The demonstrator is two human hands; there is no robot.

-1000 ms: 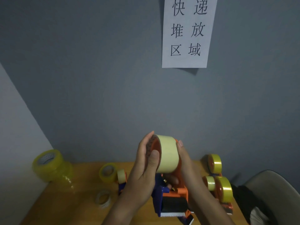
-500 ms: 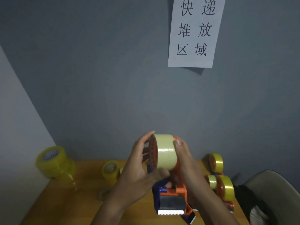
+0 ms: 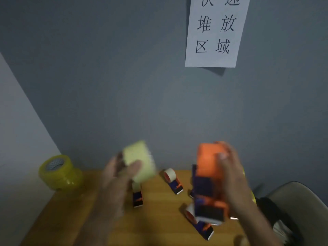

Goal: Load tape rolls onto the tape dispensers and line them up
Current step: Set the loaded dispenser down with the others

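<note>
Both hands motion-blurred, left hand fingers grasping roll, right hand fingers grasping dispenser, upright, blade end down, above desk.

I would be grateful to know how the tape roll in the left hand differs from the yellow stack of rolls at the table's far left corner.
The tape roll is pale cream and opaque; the yellow stack is glossy and see-through. The tape roll is held in the air by the left hand; the yellow stack rests on the table. Neither sits on a dispenser.
</note>
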